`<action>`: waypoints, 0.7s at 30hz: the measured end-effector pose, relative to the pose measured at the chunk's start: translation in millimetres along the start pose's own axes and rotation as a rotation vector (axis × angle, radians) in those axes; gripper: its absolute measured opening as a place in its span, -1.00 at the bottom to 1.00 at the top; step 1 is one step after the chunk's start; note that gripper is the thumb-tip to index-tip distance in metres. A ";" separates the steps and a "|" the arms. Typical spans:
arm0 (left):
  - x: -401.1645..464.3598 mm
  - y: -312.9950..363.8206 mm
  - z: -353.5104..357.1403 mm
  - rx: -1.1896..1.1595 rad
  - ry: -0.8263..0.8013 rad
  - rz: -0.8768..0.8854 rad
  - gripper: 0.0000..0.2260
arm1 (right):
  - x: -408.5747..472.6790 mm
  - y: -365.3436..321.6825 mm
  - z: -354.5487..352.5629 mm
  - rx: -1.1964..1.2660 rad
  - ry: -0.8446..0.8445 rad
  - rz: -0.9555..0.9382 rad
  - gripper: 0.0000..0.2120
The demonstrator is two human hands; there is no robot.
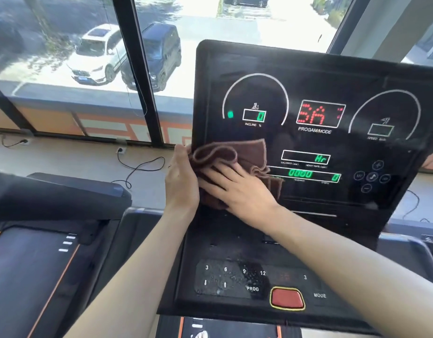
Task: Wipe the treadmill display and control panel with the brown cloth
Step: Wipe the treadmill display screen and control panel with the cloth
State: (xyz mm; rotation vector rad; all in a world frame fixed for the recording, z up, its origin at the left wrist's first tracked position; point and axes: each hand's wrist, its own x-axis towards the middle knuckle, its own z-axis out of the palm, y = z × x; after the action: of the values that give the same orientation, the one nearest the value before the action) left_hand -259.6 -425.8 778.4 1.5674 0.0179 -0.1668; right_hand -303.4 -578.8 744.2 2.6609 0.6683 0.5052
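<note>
The black treadmill display (315,93) stands upright, lit with red and green readouts. Below it lies the control panel (235,250) with number keys, a red stop button (287,298) and water droplets near the 9 and 12 keys. The brown cloth (235,152) is bunched against the display's lower left corner. My right hand (237,186) lies flat on the cloth, fingers pointing left, pressing it to the screen. My left hand (181,176) grips the cloth's left end at the display's edge.
A neighbouring treadmill (39,264) with orange trim sits at the left. Behind the display is a large window with black frames (142,69) and parked cars outside. Cables and plugs (137,167) lie on the floor under the window.
</note>
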 end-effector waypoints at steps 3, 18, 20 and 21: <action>0.3 -0.2 4.7 0.011 0.028 0.006 -0.26 | 21.3 37.5 -21.0 -0.061 0.042 -0.022 -0.31; 26.3 58.8 48.9 0.204 -0.008 0.200 -0.41 | -2.2 116.6 -50.9 0.026 0.405 0.635 -0.36; 24.2 56.8 55.6 0.222 0.018 0.183 -0.38 | -32.0 123.1 -52.6 0.105 0.458 0.898 -0.33; 22.9 54.3 58.3 0.239 0.038 0.182 -0.37 | -33.7 122.5 -53.2 0.118 0.482 0.998 -0.33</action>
State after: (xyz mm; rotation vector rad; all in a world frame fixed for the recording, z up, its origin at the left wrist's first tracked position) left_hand -236.1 -486.3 830.0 1.8010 -0.1181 0.0049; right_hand -306.7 -684.1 832.8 2.8344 -0.6290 1.4075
